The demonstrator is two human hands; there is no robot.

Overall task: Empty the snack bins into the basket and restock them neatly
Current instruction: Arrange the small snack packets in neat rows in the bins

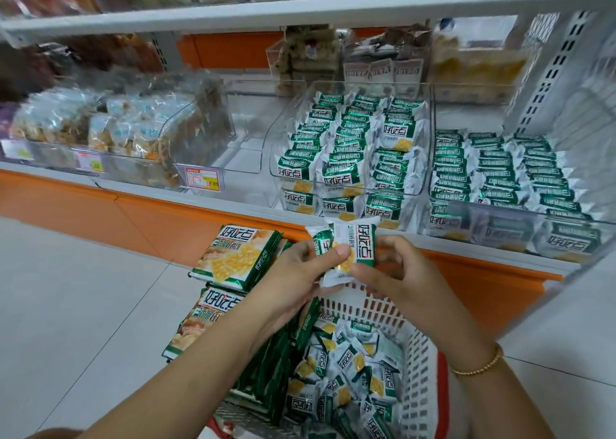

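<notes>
— What are we holding?
— Our left hand (300,267) and right hand (398,270) hold cracker packets (350,248) above the white basket (420,382), fingers (340,252) clamped on them.
— And the containers?
— Loose packets (346,368) fill the basket. The middle bin (278,145) and right bin (500,215) on the shelf (233,202) hold neat rows.

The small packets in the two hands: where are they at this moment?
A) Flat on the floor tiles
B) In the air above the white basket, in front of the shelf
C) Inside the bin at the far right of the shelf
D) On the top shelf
B: the left hand and the right hand both pinch the green-and-white packets above the white basket, below the level of the bins.
</notes>
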